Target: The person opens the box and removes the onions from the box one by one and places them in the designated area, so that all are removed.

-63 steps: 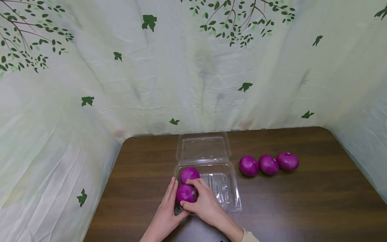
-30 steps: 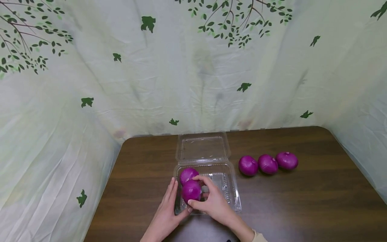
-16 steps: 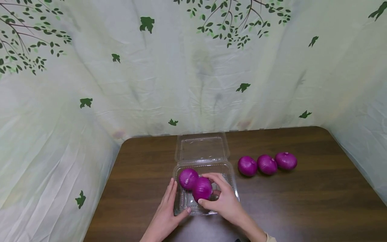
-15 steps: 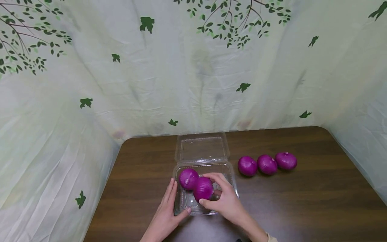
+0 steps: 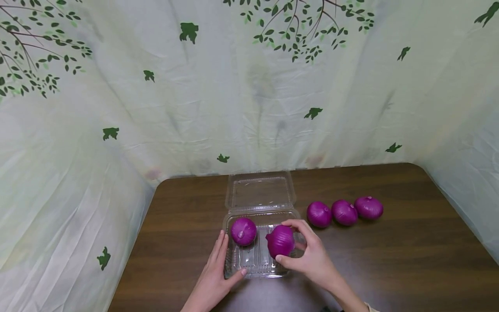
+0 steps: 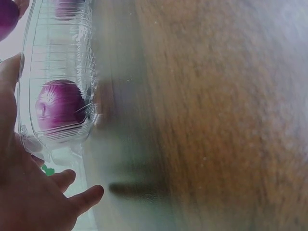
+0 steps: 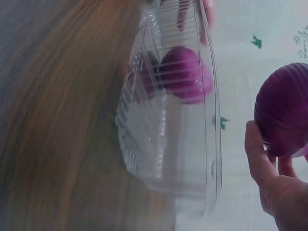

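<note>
In the head view, a clear plastic clamshell container (image 5: 249, 258) lies with its lid (image 5: 260, 191) folded back. One red onion (image 5: 243, 231) sits in its back left corner, seen through the wall in the left wrist view. My left hand (image 5: 212, 274) rests along the container's left side, fingers straight, thumb at the front edge. Fingers and thumb of my right hand (image 5: 313, 258) grip another red onion (image 5: 280, 241) over the container's right half. The right wrist view has this onion (image 7: 283, 110) above the rim, apart from the container.
Three more red onions, the nearest one (image 5: 319, 214) at the left of the row, lie on the brown table (image 5: 409, 242) right of the container. Behind the table hangs a pale curtain (image 5: 273, 95) printed with leaves.
My right hand has carried its onion rightward, away from the onion in the back left corner, leaving a gap between them. My left hand has stayed at the container's side.
</note>
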The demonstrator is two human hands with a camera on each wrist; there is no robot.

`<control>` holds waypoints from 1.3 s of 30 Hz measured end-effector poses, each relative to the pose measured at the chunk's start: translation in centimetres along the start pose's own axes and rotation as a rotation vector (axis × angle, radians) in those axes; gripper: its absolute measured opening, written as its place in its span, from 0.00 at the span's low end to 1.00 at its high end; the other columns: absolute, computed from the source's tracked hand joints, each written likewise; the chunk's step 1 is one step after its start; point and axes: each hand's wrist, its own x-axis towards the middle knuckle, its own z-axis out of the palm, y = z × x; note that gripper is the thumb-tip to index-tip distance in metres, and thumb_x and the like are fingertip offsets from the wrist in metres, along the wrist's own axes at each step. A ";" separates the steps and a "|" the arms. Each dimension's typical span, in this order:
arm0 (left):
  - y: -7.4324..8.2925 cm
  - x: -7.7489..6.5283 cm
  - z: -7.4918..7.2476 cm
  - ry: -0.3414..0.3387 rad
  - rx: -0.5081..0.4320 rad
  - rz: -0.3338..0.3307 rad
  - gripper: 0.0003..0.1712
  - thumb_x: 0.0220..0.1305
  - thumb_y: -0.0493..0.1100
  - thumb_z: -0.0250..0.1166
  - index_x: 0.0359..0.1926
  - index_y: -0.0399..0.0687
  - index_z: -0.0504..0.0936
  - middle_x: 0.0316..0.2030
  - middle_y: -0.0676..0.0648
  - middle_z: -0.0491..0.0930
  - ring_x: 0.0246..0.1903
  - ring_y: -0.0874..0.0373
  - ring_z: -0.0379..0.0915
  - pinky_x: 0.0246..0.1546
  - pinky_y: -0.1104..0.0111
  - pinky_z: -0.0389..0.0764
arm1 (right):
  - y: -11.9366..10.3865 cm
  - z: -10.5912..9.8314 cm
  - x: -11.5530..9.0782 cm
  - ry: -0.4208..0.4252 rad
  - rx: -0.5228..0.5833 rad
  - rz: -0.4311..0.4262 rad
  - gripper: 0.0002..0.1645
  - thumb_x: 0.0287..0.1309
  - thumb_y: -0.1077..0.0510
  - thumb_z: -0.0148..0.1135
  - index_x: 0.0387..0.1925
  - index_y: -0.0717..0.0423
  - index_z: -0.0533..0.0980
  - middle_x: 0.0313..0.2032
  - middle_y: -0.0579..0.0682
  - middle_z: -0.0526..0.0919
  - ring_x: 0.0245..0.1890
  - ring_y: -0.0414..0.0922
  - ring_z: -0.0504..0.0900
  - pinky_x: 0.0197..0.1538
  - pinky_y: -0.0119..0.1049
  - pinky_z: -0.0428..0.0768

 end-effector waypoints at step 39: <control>0.4 0.0 -0.2 -0.005 0.001 -0.006 0.60 0.56 0.65 0.69 0.79 0.50 0.45 0.78 0.51 0.38 0.74 0.46 0.42 0.63 0.38 0.57 | 4.3 -7.0 -2.6 0.121 -0.086 0.038 0.45 0.38 0.66 0.81 0.60 0.53 0.68 0.56 0.52 0.72 0.52 0.43 0.78 0.53 0.31 0.78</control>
